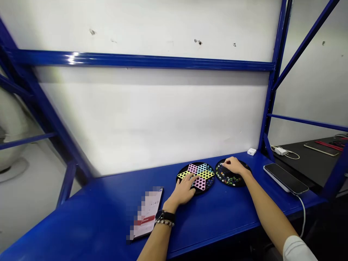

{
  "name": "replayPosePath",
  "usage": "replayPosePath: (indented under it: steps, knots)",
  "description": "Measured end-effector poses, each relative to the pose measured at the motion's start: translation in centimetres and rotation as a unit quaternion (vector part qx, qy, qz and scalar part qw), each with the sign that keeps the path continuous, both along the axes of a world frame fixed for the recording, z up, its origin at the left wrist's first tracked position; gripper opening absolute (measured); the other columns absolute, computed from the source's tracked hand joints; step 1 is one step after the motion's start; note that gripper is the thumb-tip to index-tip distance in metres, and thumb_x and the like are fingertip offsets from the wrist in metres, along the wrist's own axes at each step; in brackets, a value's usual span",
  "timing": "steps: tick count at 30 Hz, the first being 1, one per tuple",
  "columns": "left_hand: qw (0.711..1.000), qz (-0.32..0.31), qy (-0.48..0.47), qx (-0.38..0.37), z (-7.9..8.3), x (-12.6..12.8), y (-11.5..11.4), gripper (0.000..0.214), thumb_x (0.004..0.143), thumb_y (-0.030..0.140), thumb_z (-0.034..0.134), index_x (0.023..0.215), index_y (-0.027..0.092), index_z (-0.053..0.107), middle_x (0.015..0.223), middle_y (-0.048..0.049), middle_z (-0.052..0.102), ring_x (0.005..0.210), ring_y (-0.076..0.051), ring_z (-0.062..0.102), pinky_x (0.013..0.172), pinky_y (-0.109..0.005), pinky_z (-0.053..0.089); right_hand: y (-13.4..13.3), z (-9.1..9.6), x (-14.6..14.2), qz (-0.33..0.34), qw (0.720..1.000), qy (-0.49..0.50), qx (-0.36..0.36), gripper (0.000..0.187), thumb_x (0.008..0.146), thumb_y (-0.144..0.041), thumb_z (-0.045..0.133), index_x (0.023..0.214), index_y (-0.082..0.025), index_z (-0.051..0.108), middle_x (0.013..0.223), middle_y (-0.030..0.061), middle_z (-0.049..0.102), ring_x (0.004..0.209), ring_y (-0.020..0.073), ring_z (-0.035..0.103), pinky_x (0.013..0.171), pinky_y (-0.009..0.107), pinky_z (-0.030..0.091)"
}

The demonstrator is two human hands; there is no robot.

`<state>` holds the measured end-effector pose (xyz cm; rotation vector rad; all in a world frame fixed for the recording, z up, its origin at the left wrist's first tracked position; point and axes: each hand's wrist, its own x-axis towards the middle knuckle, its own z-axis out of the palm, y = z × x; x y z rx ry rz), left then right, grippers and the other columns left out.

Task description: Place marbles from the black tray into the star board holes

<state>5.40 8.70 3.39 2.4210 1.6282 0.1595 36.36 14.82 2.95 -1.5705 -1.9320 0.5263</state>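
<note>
A round black Chinese checkers board (196, 177) with a star of pink, yellow, blue and green holes lies at lower centre of the frame, on a blue steel shelf (81, 214). Just to its right sits a round black tray (239, 174) holding many small coloured marbles (228, 177).

The left arm reaches in from the bottom edge, with the left hand (182, 190) lying palm down on the lower left of the board. Its fingers are loosely spread and rest on the star, and nothing shows held in them. A black wristwatch (165, 216) and a beaded bracelet (164, 223) circle the left wrist.

The right arm comes in from the lower right, a white sleeve (296, 248) at the frame's edge. The right hand (234, 166) arches over the tray, fingers curved down and narrowly closed among the marbles. Whether they grip a marble is hidden by the hand.

Left of the board lies a pixelated, unreadable card (146, 214). A smartphone (285, 177) with a white cable (303, 215) lies at right, and a small white charger (251, 151) sits against the white wall (146, 116).
</note>
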Motion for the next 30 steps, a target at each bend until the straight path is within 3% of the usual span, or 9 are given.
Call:
replayPosePath:
  steps: [7,10,14,17,25,30]
  knots:
    - [1.0,-0.007,-0.007,0.0,0.4,-0.2,-0.1,0.077,0.074,0.012,0.047,0.149,0.031,0.047,0.165,-0.0037,0.035,0.151,-0.035,0.03,0.12,-0.068,0.021,0.0,0.1,0.1,0.023,1.0,-0.001,-0.015,0.036,0.085,-0.043,0.059,0.061,-0.018,0.067,0.064,0.0026,0.066,0.064,0.0151,0.056,0.062,0.026,0.04]
    - [1.0,-0.005,-0.01,-0.001,0.3,-0.2,-0.1,0.077,0.075,0.013,0.047,0.15,0.03,0.047,0.165,-0.0051,0.034,0.152,-0.034,0.03,0.12,-0.068,0.02,0.0,0.4,1.2,0.051,0.995,-0.001,-0.08,0.033,0.077,-0.046,0.068,0.061,-0.017,0.07,0.061,0.0019,0.065,0.059,0.0137,0.054,0.057,0.025,0.038]
    - [1.0,-0.004,-0.011,0.012,-0.1,-0.2,0.0,0.076,0.075,0.013,0.047,0.149,0.03,0.048,0.165,-0.0046,0.034,0.152,-0.033,0.03,0.121,-0.066,0.023,0.0,0.4,3.3,0.14,0.97,0.034,-0.197,0.031,0.058,-0.044,0.083,0.073,-0.018,0.076,0.067,0.0004,0.067,0.062,0.0133,0.055,0.054,0.023,0.039]
    - [1.0,0.0,-0.009,0.016,-0.2,-0.2,0.1,0.074,0.076,0.015,0.048,0.148,0.032,0.048,0.164,-0.0036,0.036,0.152,-0.033,0.031,0.121,-0.065,0.025,0.1,0.0,3.9,0.163,0.958,0.03,-0.235,0.034,0.051,-0.039,0.087,0.075,-0.019,0.077,0.065,-0.0017,0.066,0.063,0.0131,0.055,0.056,0.022,0.039]
    - [1.0,-0.004,-0.011,0.003,-0.1,-0.2,0.1,0.074,0.076,0.016,0.048,0.149,0.031,0.046,0.165,-0.0033,0.034,0.152,-0.031,0.03,0.122,-0.06,0.025,0.5,-0.2,2.5,0.208,0.949,0.03,-0.235,0.032,0.053,-0.037,0.086,0.08,-0.02,0.08,0.071,-0.001,0.071,0.07,0.0154,0.061,0.067,0.024,0.045]
    - [1.0,-0.004,-0.01,0.006,0.0,-0.1,0.1,0.073,0.077,0.016,0.049,0.148,0.029,0.048,0.164,-0.0044,0.035,0.152,-0.032,0.029,0.122,-0.059,0.027,0.6,-0.4,2.2,0.201,0.955,0.015,-0.218,0.03,0.056,-0.036,0.085,0.08,-0.019,0.081,0.072,0.0005,0.073,0.072,0.0178,0.064,0.067,0.026,0.045]
